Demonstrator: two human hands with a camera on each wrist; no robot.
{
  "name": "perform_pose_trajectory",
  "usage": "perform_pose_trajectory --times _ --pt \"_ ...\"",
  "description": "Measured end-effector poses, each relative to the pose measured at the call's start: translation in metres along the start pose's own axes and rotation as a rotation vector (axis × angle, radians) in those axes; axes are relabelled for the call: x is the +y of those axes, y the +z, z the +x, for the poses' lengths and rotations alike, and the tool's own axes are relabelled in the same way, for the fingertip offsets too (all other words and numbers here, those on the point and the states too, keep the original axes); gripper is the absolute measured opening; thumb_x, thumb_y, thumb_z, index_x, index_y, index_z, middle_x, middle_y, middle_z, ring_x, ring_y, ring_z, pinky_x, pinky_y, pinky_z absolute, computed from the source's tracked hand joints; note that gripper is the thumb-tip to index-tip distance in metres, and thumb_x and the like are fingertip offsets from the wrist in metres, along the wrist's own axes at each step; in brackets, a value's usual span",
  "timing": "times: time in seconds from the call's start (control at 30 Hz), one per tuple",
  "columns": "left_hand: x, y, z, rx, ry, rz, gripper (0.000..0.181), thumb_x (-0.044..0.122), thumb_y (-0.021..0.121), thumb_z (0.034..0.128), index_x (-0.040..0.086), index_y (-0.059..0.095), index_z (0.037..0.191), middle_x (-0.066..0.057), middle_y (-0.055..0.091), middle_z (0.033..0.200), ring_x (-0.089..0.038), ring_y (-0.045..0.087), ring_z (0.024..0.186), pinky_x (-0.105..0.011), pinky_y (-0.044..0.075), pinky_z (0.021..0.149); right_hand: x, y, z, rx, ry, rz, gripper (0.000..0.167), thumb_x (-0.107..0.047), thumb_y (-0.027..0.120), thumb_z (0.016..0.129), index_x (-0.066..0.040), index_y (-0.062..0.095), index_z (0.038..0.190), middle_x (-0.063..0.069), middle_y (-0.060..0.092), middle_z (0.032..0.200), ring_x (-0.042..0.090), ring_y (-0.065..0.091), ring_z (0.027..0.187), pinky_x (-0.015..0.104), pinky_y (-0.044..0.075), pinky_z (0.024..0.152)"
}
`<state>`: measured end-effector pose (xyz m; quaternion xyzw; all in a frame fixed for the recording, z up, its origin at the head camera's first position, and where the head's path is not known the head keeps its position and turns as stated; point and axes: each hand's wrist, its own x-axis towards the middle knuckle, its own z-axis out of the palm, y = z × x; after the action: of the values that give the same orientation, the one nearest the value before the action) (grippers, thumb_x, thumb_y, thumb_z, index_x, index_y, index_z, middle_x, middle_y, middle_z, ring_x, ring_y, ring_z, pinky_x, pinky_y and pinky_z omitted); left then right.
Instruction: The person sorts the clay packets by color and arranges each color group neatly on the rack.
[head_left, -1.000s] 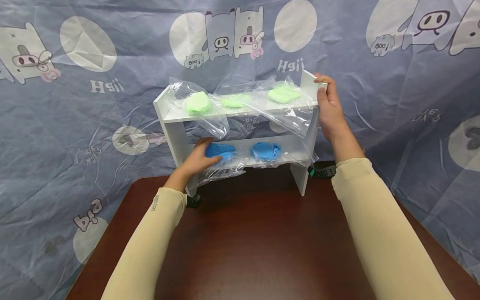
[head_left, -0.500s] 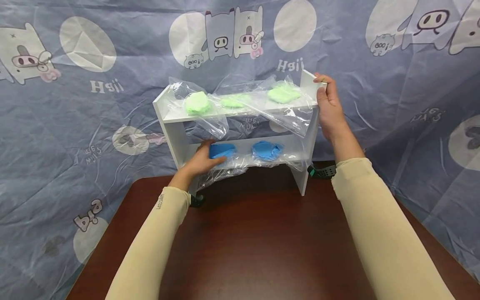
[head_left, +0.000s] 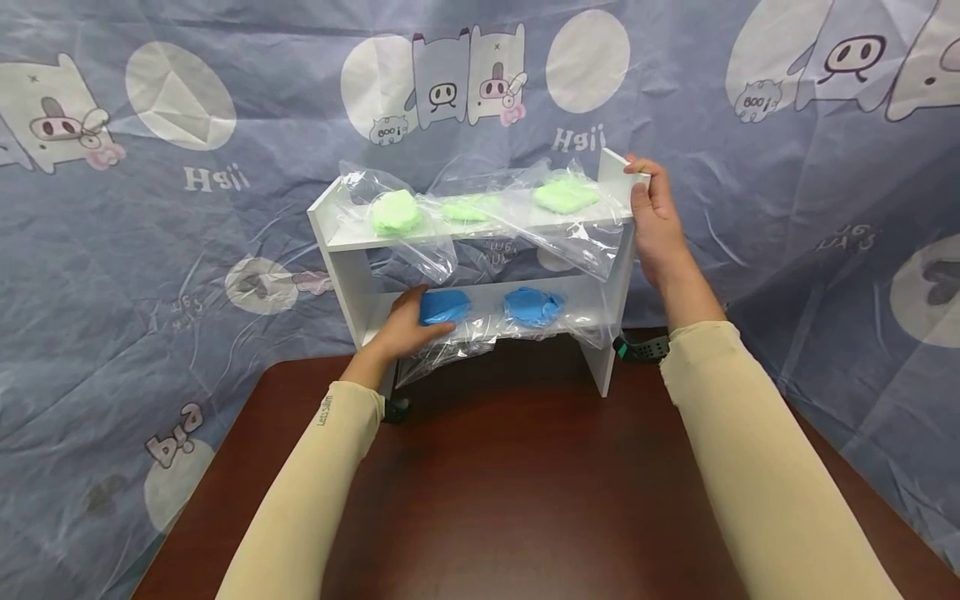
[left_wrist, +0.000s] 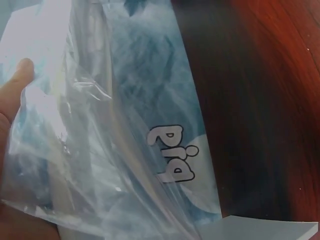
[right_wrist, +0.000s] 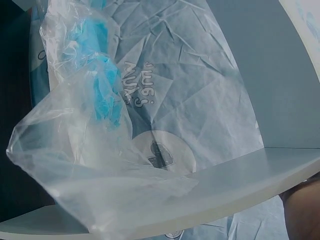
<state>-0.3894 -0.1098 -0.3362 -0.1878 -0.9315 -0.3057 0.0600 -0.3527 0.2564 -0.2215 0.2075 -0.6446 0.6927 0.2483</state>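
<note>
A small white two-tier shelf [head_left: 525,227] stands at the back of the table. My right hand [head_left: 660,229] grips its right side panel near the top, thumb in front. On the lower tier, my left hand [head_left: 408,327] holds the left end of a blue lump [head_left: 444,307] in clear plastic, thumb in front and fingers behind, mostly hidden. A second blue lump [head_left: 533,307] lies to its right. Clear plastic film [left_wrist: 85,150] hangs by the left thumb [left_wrist: 22,75] in the left wrist view. In the right wrist view, crumpled film [right_wrist: 75,130] covers blue material [right_wrist: 107,95].
Three pale green lumps, the left one [head_left: 397,213], the middle one [head_left: 470,208] and the right one [head_left: 566,194], sit in clear plastic on the upper tier. Loose film hangs over both tier edges. The dark brown table [head_left: 510,500] extends in front; a printed grey-blue cloth [head_left: 262,208] hangs behind.
My left hand has slid slightly right along the lower tier, and the right blue lump has shifted a little right. My right hand keeps its grip. The head view has tilted slightly.
</note>
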Motion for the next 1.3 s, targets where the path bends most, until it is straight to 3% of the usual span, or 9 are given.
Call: perform_pose_trajectory --times 0.37,0.57,0.73,0.8,0.9,1.0,1.17,1.3 --pt "-0.005 -0.002 -0.013 0.091 0.008 -0.079 0.075 0.042 0.057 0.0986 0.009 0.023 0.157 -0.017 0.025 0.164 -0.037 0.02 0.153 -0.053 0.021 0.123 0.017 -0.004 0.011 -0.013 -0.023 0.021 0.018 -0.023 0.035 0.106 -0.019 0.047 0.12 0.003 0.017 0.166 0.014 0.018 0.149 0.027 0.023 0.113" --pt "-0.006 -0.001 -0.032 0.121 0.012 -0.112 0.073 0.041 0.053 0.1006 0.009 0.021 0.158 -0.019 0.024 0.163 -0.039 0.022 0.152 -0.056 0.024 0.121 0.022 -0.006 0.015 -0.017 -0.04 0.005 0.019 -0.025 0.037 0.105 -0.022 0.048 0.121 0.005 0.018 0.166 0.015 0.02 0.148 0.03 0.024 0.113" --pt "-0.006 0.002 -0.048 0.147 0.029 -0.074 0.074 0.04 0.053 0.1003 0.003 0.023 0.156 -0.021 0.028 0.16 -0.039 0.024 0.15 -0.055 0.024 0.121 0.023 -0.012 0.014 -0.016 -0.033 -0.035 0.02 -0.022 0.037 0.106 -0.025 0.048 0.123 0.005 0.018 0.167 0.014 0.024 0.146 0.027 0.031 0.106" --pt "-0.008 0.003 -0.053 0.154 0.042 -0.046 0.074 0.04 0.053 0.1001 0.002 0.023 0.156 -0.021 0.029 0.16 -0.039 0.025 0.15 -0.056 0.024 0.121 0.023 -0.015 0.013 -0.014 -0.032 -0.05 0.023 -0.019 0.037 0.107 -0.026 0.048 0.126 0.006 0.024 0.163 0.017 0.034 0.139 0.023 0.037 0.099" --pt "-0.01 0.003 -0.061 0.157 0.055 -0.008 0.075 0.04 0.055 0.0996 0.002 0.023 0.156 -0.021 0.029 0.16 -0.04 0.026 0.15 -0.059 0.023 0.12 0.02 -0.018 0.01 -0.017 -0.02 -0.07 0.029 -0.015 0.036 0.107 -0.027 0.046 0.132 0.007 0.04 0.146 0.017 0.048 0.115 0.021 0.044 0.083" --pt "-0.011 0.003 -0.067 0.148 0.065 0.031 0.077 0.039 0.057 0.0988 0.001 0.024 0.156 -0.021 0.029 0.161 -0.04 0.026 0.15 -0.059 0.023 0.12 0.014 -0.021 0.005 -0.028 0.01 -0.093 0.037 -0.013 0.035 0.107 -0.028 0.042 0.14 0.008 0.044 0.133 0.014 0.05 0.096 0.021 0.046 0.074" --pt "-0.011 0.002 -0.076 0.112 0.086 0.098 0.079 0.041 0.059 0.0983 0.002 0.023 0.157 -0.02 0.027 0.163 -0.038 0.025 0.151 -0.057 0.023 0.122 0.015 -0.031 0.001 -0.039 0.033 -0.279 0.052 -0.013 0.03 0.106 -0.035 0.029 0.153 0.008 0.036 0.156 0.015 0.051 0.114 0.023 0.045 0.084" --pt "-0.013 -0.002 -0.084 0.085 0.076 0.132 0.079 0.043 0.059 0.0979 0.007 0.022 0.158 -0.016 0.025 0.165 -0.035 0.023 0.153 -0.056 0.024 0.122 0.022 -0.038 -0.009 -0.048 0.027 -0.448 0.059 -0.016 0.034 0.106 -0.04 0.019 0.157 0.005 0.03 0.163 0.028 0.047 0.136 0.039 0.047 0.098"
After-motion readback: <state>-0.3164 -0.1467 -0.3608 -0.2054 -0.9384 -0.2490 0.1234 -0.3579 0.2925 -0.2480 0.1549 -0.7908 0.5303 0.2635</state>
